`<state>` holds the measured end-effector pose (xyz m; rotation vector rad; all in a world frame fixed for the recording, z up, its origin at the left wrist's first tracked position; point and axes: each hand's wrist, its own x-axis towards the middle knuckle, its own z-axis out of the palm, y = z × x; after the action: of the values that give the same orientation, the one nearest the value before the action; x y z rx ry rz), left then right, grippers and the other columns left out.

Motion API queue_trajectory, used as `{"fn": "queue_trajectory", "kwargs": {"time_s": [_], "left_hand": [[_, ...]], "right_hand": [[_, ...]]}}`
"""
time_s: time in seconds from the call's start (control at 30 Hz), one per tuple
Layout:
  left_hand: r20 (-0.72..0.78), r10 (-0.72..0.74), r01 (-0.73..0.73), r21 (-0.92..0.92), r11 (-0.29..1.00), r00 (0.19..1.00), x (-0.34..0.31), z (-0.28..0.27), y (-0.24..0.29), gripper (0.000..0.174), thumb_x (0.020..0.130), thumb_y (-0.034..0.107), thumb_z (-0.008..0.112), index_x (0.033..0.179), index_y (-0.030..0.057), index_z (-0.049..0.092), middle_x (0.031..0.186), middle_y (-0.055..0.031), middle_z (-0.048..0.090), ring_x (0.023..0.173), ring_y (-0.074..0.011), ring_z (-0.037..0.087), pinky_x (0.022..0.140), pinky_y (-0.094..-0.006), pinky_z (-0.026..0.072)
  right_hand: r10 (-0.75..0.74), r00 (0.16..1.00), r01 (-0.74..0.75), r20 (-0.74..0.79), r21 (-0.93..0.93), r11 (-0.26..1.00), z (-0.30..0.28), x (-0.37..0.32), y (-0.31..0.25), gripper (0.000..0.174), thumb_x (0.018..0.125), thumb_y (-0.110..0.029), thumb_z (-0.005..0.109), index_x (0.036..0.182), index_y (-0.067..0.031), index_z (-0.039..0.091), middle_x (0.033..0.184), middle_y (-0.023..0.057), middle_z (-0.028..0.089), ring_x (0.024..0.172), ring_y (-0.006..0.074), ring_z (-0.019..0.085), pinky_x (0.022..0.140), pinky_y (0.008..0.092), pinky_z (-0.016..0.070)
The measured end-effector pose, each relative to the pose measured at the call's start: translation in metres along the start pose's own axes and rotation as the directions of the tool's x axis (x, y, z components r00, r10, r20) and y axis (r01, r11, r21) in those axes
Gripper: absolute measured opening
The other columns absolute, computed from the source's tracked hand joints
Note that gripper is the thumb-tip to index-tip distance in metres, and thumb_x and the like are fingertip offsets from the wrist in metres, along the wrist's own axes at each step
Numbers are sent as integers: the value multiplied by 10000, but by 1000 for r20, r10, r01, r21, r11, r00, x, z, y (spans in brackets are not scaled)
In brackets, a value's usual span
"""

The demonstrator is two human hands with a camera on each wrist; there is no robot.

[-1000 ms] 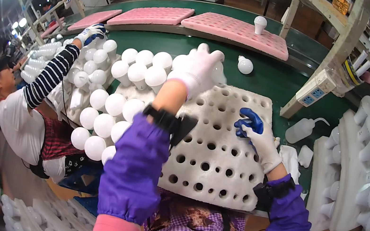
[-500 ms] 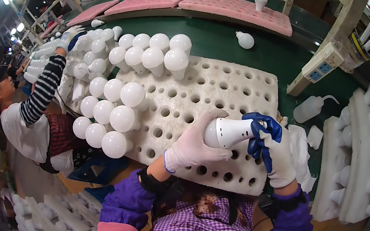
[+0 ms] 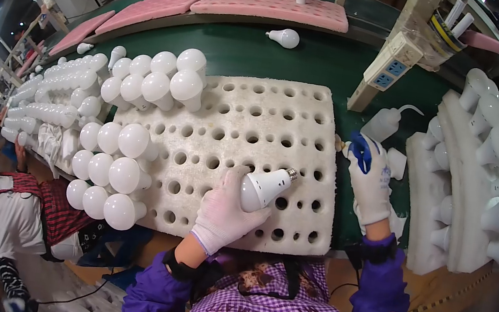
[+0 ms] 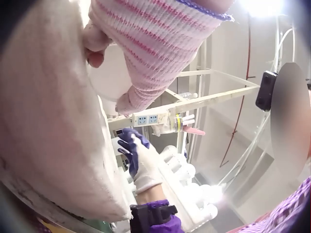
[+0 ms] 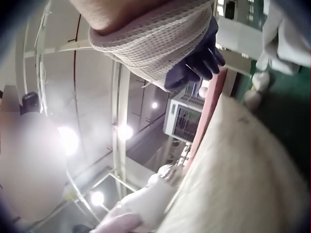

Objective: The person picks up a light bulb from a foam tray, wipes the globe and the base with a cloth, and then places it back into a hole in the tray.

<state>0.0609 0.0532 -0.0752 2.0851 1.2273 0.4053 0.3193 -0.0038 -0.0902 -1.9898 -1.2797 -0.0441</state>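
My left hand (image 3: 225, 214), in a white knit glove, holds a white LED light bulb (image 3: 265, 188) by its round dome. The bulb lies tilted over the front of a white foam tray (image 3: 239, 138) full of holes, with its metal screw cap pointing up and right. My right hand (image 3: 371, 181), gloved in white with blue-coated fingers, is off the tray's right edge, near small yellowish pieces (image 3: 339, 145). Its fingers are loosely bent and spread in the left wrist view, and I see nothing held in them. Rows of bulbs (image 3: 129, 138) stand dome-up on the tray's left part.
A squeeze bottle (image 3: 383, 124) with a bent nozzle stands behind my right hand. Bulb-filled foam trays (image 3: 451, 186) lean at the right. A post with sockets (image 3: 386, 70) rises at the back right. One bulb (image 3: 285, 38) lies on the green table (image 3: 227, 46); another person sits at left.
My left hand came from the back bulbs to the tray's front with a bulb. Both hands were on it half a second ago; my right hand has since let go and moved right.
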Motion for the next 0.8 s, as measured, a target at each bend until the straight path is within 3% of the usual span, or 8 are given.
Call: {"fn": "queue_trajectory", "kwargs": {"time_s": [0.03, 0.17, 0.43, 0.5, 0.53, 0.6, 0.67, 0.8], "left_hand": [[2, 9, -9, 0, 1000, 1000, 2, 2, -1, 744, 626, 297, 786, 1212, 11, 429, 1105, -196, 545, 946, -336, 612, 806, -413, 502], [-22, 26, -25, 26, 999, 999, 1, 6, -4, 755, 644, 342, 764, 1232, 13, 423, 1094, -199, 559, 926, -338, 625, 791, -411, 512], [-21, 10, -10, -23, 1000, 1000, 0, 5, -5, 762, 657, 379, 755, 1241, 16, 427, 1099, -203, 561, 905, -337, 631, 783, -411, 515], [-29, -22, 22, -20, 1000, 999, 0, 3, -1, 756, 622, 301, 791, 1233, 39, 429, 1027, -192, 617, 924, -320, 645, 787, -392, 523], [-30, -21, 20, -28, 999, 999, 2, 5, -2, 756, 622, 301, 791, 1233, 39, 429, 1027, -192, 617, 924, -320, 645, 787, -392, 523], [-64, -8, 8, -6, 1000, 998, 0, 9, -7, 747, 626, 299, 789, 1230, 37, 436, 1027, -190, 618, 921, -322, 645, 782, -391, 525], [-67, -9, 7, -29, 1000, 998, -1, 8, -4, 741, 629, 300, 786, 1229, 37, 440, 1025, -186, 619, 917, -322, 646, 780, -389, 525], [-108, 42, -45, -26, 999, 993, -2, 10, -6, 721, 665, 384, 751, 1216, 28, 454, 1051, -189, 582, 857, -346, 639, 741, -424, 523]], "right_hand": [[-49, 999, 51, 19, -137, 989, 6, 4, 18, 310, 796, -177, 628, 1081, -55, 617, 1093, 137, 600, 1060, 346, 534, 910, 432, 434], [-134, 984, 162, 116, -289, 943, 32, 10, 48, 355, 778, -212, 634, 1105, -77, 603, 1167, 138, 568, 1191, 324, 461, 976, 457, 377], [-143, 975, 200, 171, -392, 898, 55, 8, 63, 392, 765, -205, 619, 1122, -51, 573, 1120, 151, 574, 1178, 339, 464, 977, 454, 376], [58, 986, -20, 153, -243, 970, 40, 11, 46, 345, 806, -150, 587, 1129, -29, 566, 1060, 143, 608, 1084, 303, 551, 931, 406, 426], [55, 987, -16, 153, -250, 968, 32, 10, 37, 345, 806, -150, 587, 1129, -29, 566, 1060, 143, 608, 1084, 303, 551, 931, 406, 426], [100, 985, -138, 143, 288, 948, 15, 1, 18, 371, 818, -126, 595, 1176, -41, 549, 1081, 144, 620, 979, 312, 592, 866, 360, 462], [51, 982, -97, 179, 254, 962, -4, -3, -5, 371, 841, -85, 561, 1203, -13, 528, 1087, 144, 623, 942, 287, 612, 842, 340, 477], [73, 966, -199, 250, 529, 825, -18, -13, -41, 403, 841, -49, 566, 1237, 4, 517, 1059, 117, 624, 910, 210, 609, 830, 287, 477]]}}
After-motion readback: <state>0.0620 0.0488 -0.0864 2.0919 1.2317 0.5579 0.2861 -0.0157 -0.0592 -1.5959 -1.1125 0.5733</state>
